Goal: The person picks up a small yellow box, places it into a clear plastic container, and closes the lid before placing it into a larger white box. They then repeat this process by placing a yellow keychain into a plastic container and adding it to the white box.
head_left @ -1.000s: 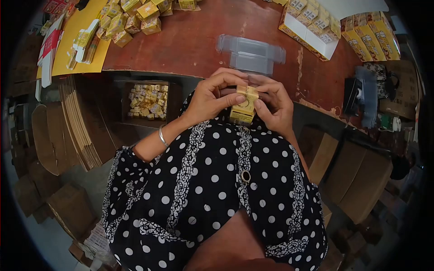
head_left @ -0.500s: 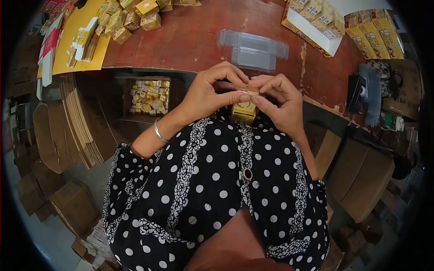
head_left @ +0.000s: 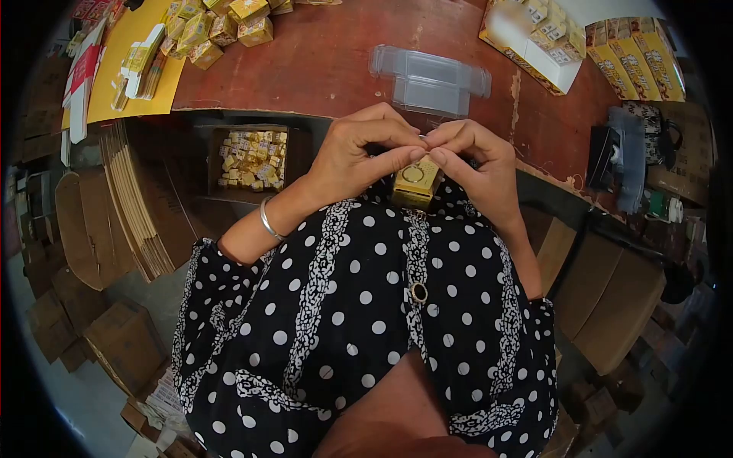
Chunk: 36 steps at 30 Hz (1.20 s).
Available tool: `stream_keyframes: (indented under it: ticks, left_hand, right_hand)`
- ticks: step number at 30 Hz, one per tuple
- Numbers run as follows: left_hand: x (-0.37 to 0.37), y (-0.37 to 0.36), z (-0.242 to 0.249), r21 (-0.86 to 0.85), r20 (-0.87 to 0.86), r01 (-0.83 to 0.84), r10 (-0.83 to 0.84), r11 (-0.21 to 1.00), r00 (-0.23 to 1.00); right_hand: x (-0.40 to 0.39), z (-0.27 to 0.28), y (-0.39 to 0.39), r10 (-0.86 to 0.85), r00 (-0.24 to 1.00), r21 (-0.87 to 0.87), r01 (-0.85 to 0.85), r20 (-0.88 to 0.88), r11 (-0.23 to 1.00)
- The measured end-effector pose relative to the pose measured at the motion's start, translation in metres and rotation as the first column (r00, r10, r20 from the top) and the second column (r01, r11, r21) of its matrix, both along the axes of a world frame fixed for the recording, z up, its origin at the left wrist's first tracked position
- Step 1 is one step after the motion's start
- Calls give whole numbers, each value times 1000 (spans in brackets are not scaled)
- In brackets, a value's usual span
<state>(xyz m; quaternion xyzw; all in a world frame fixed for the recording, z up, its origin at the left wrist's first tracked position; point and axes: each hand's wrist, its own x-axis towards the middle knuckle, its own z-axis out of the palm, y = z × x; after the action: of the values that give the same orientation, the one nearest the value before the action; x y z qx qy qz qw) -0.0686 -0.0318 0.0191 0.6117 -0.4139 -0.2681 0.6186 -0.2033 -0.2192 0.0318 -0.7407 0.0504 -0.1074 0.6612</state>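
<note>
A small yellow box (head_left: 413,185) sits close against the polka-dot blouse, below the table's front edge. My left hand (head_left: 374,143) comes in from the left, its thumb and forefinger pinched at the box's far end. From the other side my right hand (head_left: 477,160) is closed the same way, and the fingertips of both hands meet there. Fingers partly cover that end of the box, so its flaps cannot be made out. A clear plastic tray (head_left: 431,80) lies on the red table just beyond my hands.
Small yellow boxes (head_left: 221,32) are heaped at the table's back left, beside flat cartons (head_left: 140,65). An open display carton (head_left: 546,69) and upright yellow packs (head_left: 635,61) stand back right. Under the table, a cardboard box (head_left: 217,197) holds small wrapped pieces.
My fingertips have drawn together at the box's far end, and more of its top now shows. A pale blur has appeared over the display carton.
</note>
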Motion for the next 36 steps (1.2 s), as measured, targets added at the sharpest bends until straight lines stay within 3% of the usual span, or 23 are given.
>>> stream_keyframes:
  ticks: [1,2,4,5,7,10,13,14,15,16,18,20,21,23,24,26,27,29,36]
  left_hand:
    - [1,0,-6,-68,119,20,-12,997,993]
    - [0,2,-10,-68,119,20,-12,997,993]
    - [-1,5,-15,-123,81,87,-78,989,994]
    - [-4,6,-17,-123,79,90,-81,988,994]
    - [-11,7,-20,-97,-77,103,-111,990,991]
    - [-11,6,-9,17,-201,201,-193,980,960]
    - [-9,-2,-12,-55,-300,152,-162,987,940]
    - [-9,-5,-9,-86,-289,135,-154,987,945]
    - [-8,-10,-6,-118,-283,119,-148,986,948]
    - [-6,-15,-5,-135,-280,123,-156,983,947]
    - [-3,-25,0,-143,-250,119,-152,983,956]
    - [2,-31,-3,-108,-175,97,-115,989,978]
    - [3,-37,-2,-121,-170,122,-142,985,975]
    - [2,-46,1,-121,-176,90,-111,989,978]
    - [1,-49,2,-129,-175,96,-118,987,977]
    - [-1,-55,3,-104,-172,105,-122,989,977]
    - [-2,-57,3,-102,-170,108,-125,989,978]
    - [-3,-60,2,-93,-170,135,-150,986,974]
    - [-4,-65,5,-102,-231,148,-168,984,958]
  right_hand:
    - [-2,-6,-3,33,995,-82,-26,92,996]
    - [-4,-10,-4,33,995,-82,-25,91,996]
    - [-7,-15,-6,72,952,-298,20,297,954]
    - [-8,-19,-4,69,953,-298,23,295,954]
    - [-11,-27,-1,76,880,-431,153,468,889]
    - [-17,-32,-4,44,876,-483,221,479,847]
    - [-29,-6,-9,-16,942,-482,186,335,856]
    - [-35,-1,-17,-217,906,-339,345,363,875]
    - [-44,4,-27,-410,833,-188,500,371,846]
    - [-56,11,-53,-609,687,-162,705,397,690]
    - [-100,26,-127,-894,325,42,934,307,354]
    - [-161,20,-199,-965,116,-13,993,236,116]
    - [-191,10,-229,-964,92,-11,996,249,92]
    - [-233,-9,-274,-972,229,-468,866,55,177]
    - [-236,-11,-282,-973,223,-469,867,63,169]
    - [-243,-19,-297,-928,305,-528,763,-214,372]
    - [-243,-22,-303,-929,303,-525,766,-215,371]
    - [-242,-29,-314,-853,361,-445,737,-376,508]
    - [-239,-34,-318,-799,447,-346,734,-403,585]
